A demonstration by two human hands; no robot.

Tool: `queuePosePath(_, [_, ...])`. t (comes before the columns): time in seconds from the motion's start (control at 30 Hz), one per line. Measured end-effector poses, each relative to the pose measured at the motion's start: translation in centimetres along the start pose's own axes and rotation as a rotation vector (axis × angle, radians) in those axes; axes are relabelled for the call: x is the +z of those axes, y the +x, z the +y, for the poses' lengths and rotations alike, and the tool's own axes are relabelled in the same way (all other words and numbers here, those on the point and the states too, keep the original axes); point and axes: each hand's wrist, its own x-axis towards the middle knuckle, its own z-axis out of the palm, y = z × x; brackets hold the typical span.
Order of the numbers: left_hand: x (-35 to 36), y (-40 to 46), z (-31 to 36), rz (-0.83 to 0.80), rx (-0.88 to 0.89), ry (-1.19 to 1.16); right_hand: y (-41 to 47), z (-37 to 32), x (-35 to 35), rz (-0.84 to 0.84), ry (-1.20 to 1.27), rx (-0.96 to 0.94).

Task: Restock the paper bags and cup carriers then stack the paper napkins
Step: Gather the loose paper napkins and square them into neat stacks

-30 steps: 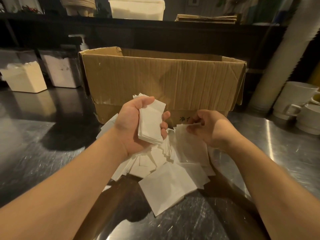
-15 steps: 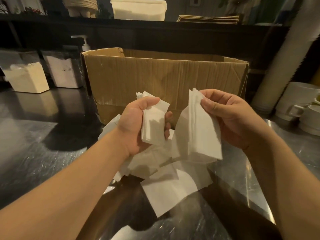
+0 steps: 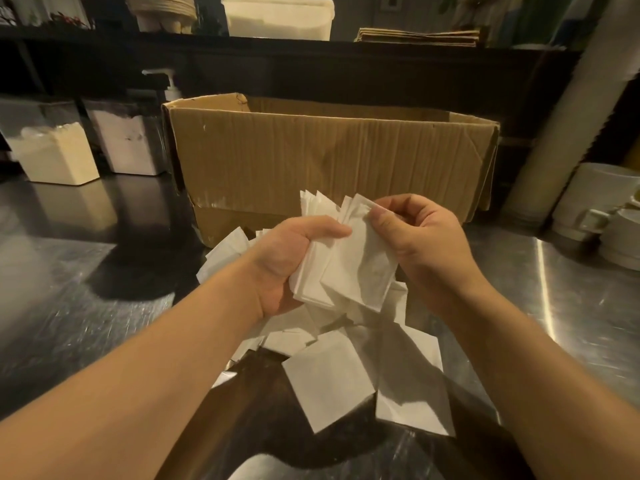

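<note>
My left hand [image 3: 287, 261] grips a small stack of white paper napkins [image 3: 346, 268] above the steel counter. My right hand [image 3: 422, 244] pinches the top right corner of the front napkins, pressing them against that stack. Below both hands lies a loose pile of white napkins [image 3: 332, 382], spread over the counter in front of an open cardboard box [image 3: 329, 161]. Flat brown paper bags [image 3: 419, 38] lie on the dark shelf at the back.
Steel counter [image 3: 69, 306] around the pile. Two white containers [image 3: 55, 157] and a pump bottle [image 3: 169, 88] stand back left. White mugs [image 3: 602, 206] and a tall sleeve of cups [image 3: 571, 109] are at the right. A white tub [image 3: 277, 15] sits on the shelf.
My right hand lifted a few napkins from the pile and has brought them left onto the stack held in my left hand. Both hands now meet on one stack.
</note>
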Motion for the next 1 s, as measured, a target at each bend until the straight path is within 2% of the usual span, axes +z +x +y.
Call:
queuePosePath(0.1, [0.3,0.1,-0.2,0.042,-0.045,0.060,0.0,0.8,0.7,-0.016,-0.181,-0.071])
queuePosePath(0.2, [0.0,0.4,-0.2,0.034,-0.067,-0.003,0.1,1.1,0.5,-0.007,-0.407,-0.222])
queuePosePath(0.27, [-0.4,0.7,-0.1,0.037,-0.051,-0.082,-0.1,0.5,-0.2,-0.120,-0.460,-0.367])
queuePosePath(0.33, [-0.8,0.9,0.0,0.025,-0.048,-0.159,-0.1,0.0,-1.0,-0.311,-0.521,-0.457])
queuePosePath(0.4, [-1.0,0.9,0.1,0.017,-0.056,-0.208,-0.1,-0.2,-1.3,-0.439,-0.600,-0.437])
queuePosePath(0.53, [-1.0,0.8,0.3,0.052,-0.054,-0.227,0.1,0.0,-1.6,-0.514,-0.575,-0.310])
queuePosePath(0.67, [-1.1,1.0,0.1,0.059,-0.045,-0.268,0.3,-0.3,-1.6,-0.476,-0.603,-0.347])
queuePosePath(0.77, [-1.2,1.0,0.1,0.030,-0.058,-0.312,0.5,0.3,-1.3,-0.345,-0.620,-0.418])
queuePosePath(0.9, [-1.0,0.8,0.1,-0.003,-0.039,-0.272,0.8,0.4,-1.4,-0.171,-0.454,-0.379])
queuePosePath(1.0, [-0.7,0.8,0.3,0.076,0.052,-0.211,1.0,0.0,-1.8,-0.063,-0.273,-0.315])
